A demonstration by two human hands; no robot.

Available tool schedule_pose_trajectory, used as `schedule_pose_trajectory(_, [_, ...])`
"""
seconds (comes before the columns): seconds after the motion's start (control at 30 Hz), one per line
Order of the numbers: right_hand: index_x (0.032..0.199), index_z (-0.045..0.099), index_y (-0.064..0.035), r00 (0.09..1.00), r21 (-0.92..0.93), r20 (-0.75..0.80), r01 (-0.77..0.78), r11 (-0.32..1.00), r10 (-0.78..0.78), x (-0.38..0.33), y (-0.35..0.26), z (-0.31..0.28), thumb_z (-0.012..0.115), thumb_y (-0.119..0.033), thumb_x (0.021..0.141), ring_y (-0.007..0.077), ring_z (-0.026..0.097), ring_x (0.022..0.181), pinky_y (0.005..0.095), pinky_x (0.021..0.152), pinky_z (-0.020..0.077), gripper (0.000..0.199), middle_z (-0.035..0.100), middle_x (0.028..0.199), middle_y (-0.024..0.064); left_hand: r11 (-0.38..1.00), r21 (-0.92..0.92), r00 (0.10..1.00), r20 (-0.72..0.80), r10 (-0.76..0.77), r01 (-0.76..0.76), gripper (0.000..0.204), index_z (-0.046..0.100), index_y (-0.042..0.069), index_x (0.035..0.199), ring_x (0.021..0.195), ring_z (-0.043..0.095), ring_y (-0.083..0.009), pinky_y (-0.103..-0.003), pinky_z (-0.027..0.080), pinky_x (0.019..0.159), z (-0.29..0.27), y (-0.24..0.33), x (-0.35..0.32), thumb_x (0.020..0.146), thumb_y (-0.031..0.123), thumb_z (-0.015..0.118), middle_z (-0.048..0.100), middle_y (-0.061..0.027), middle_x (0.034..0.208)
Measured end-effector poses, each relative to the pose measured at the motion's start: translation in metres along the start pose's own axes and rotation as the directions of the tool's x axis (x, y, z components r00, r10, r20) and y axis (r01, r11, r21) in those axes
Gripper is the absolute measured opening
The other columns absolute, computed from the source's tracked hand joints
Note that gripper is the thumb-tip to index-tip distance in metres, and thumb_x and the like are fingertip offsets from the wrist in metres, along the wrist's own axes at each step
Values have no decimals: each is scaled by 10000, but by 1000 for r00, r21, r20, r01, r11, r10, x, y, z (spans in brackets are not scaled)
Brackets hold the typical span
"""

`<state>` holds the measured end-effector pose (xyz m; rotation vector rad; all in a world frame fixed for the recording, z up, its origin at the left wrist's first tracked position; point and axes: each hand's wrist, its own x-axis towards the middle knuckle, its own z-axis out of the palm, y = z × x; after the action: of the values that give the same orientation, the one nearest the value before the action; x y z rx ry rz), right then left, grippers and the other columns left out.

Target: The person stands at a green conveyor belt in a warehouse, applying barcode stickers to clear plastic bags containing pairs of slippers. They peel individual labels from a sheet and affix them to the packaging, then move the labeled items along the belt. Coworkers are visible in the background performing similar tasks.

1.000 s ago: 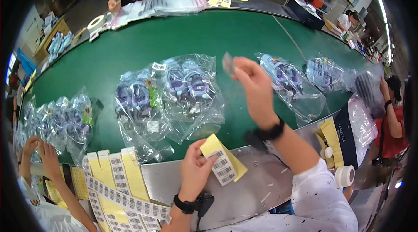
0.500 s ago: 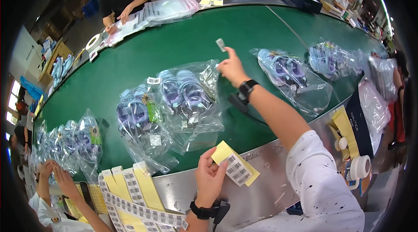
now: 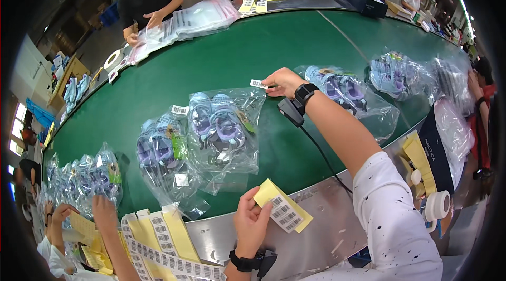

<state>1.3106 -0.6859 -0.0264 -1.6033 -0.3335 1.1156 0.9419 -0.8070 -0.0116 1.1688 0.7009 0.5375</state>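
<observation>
Pinching a small white barcode sticker (image 3: 258, 84), the right hand (image 3: 284, 81) could crease it on the clear plastic shoe bag (image 3: 226, 128), while the left hand (image 3: 253, 224) grips a yellow label sheet (image 3: 282, 212).

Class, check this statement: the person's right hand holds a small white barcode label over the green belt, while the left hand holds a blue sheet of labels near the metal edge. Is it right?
Not quite. The head view shows the sheet of labels in the left hand is yellow, not blue. The rest stands: the right hand holds a small white barcode label over the green belt, near the metal edge.
</observation>
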Motion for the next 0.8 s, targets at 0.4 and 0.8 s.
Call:
schedule_pose_trajectory(0.4, [1008, 614, 27, 952, -508, -198, 105, 855, -234, 14, 16, 20, 755, -52, 681, 213, 663, 619, 337, 533, 517, 365, 687, 843, 143, 1000, 10, 999, 33, 2, -3, 453, 393, -52, 1304, 1029, 624, -170, -265, 510, 866, 6, -4, 1, 890, -43, 576, 594, -168, 1184])
schedule_pose_trajectory(0.8, [1202, 607, -17, 548, -932, 62, 331, 148, -834, -82, 18, -224, 698, -249, 804, 300, 628, 1026, 367, 901, 487, 469, 650, 1123, 182, 991, -121, 997, 44, 61, -55, 559, 349, -12, 1367, 977, 656, -187, -253, 529, 816, 14, 1, 0, 862, -80, 580, 594, -200, 1204])
